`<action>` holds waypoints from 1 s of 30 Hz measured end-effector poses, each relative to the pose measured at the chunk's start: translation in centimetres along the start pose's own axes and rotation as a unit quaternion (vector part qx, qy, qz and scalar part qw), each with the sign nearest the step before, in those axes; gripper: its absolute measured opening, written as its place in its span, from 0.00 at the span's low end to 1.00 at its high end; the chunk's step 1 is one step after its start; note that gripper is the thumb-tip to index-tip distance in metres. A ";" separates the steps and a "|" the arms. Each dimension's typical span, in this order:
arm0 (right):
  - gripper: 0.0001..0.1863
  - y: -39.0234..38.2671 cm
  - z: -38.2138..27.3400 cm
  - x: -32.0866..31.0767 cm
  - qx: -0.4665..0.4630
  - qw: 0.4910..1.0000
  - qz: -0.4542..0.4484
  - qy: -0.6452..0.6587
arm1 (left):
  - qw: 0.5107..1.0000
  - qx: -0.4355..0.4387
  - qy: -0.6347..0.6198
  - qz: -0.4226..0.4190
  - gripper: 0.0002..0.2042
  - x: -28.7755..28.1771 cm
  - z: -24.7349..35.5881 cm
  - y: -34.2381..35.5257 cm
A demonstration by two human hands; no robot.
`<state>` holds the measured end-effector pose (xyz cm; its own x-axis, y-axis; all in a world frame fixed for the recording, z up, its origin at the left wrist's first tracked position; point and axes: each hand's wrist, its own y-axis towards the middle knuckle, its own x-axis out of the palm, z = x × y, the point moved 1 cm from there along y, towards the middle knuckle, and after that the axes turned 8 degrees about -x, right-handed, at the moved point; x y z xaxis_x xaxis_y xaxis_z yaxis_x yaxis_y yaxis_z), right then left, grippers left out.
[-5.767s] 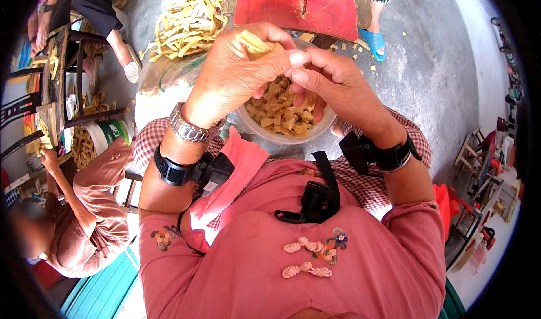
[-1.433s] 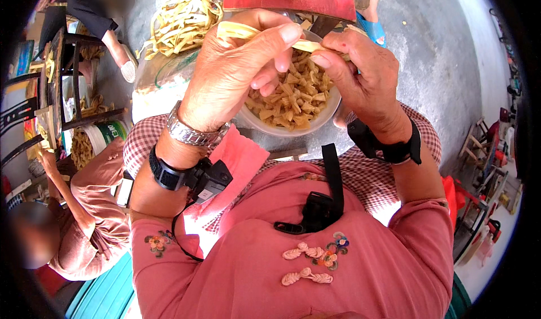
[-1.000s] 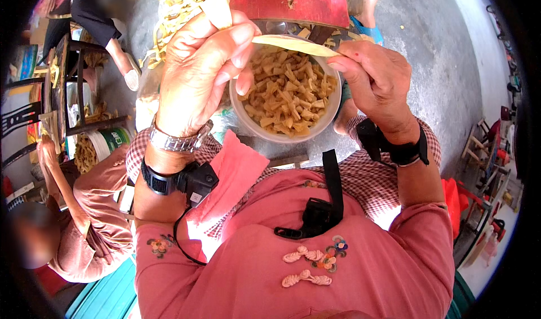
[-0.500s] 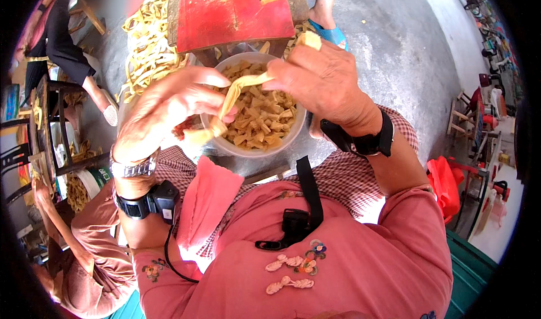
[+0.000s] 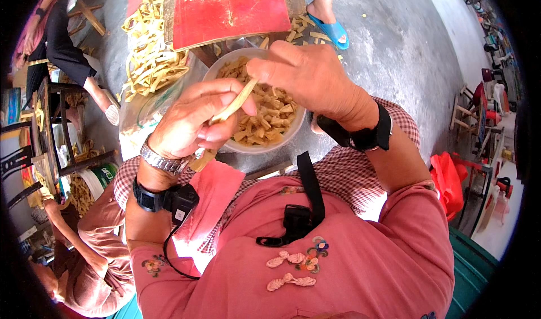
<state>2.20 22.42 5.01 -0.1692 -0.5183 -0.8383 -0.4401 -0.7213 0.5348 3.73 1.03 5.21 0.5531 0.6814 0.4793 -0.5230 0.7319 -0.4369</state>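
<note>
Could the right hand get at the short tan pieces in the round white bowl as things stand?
Probably yes: the right hand hangs over the bowl's edge, with many pieces uncovered below; its fingers, though, seem occupied pinching a flat pale-yellow strip.

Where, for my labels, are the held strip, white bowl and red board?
Held strip (image 5: 236, 103): head view, its middle.
White bowl (image 5: 259, 149): head view, near rim.
Red board (image 5: 239, 15): head view, top face.

A foot (image 5: 320, 8) in a blue slipper (image 5: 332, 30) rested on the floor (image 5: 389, 60). A white wall (image 5: 451, 23) rose along its right edge; a red bag (image 5: 447, 183) showed on that side, a white-and-green bucket (image 5: 98, 179) toward the left.
</note>
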 end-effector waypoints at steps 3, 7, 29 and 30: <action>0.14 -0.2 0.7 1.1 0.041 0.990 0.082 0.107 | 0.997 0.063 0.044 -0.004 0.16 0.7 0.2 -0.3; 0.12 0.6 -0.4 1.2 0.195 0.891 0.083 0.401 | 0.984 0.129 0.117 0.029 0.15 0.8 1.5 -0.4; 0.07 1.8 -1.9 2.5 0.394 0.676 0.044 0.622 | 0.929 0.291 0.045 0.224 0.01 1.3 0.1 2.2; 0.07 1.8 -2.0 2.5 0.397 0.679 0.045 0.616 | 0.933 0.311 0.033 0.178 0.03 0.6 -0.1 2.4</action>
<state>2.73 18.86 4.10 0.4246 -0.8874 0.1796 -0.8960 -0.4403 -0.0571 2.85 3.17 4.40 0.2995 0.8945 0.3318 -0.9453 0.3252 -0.0234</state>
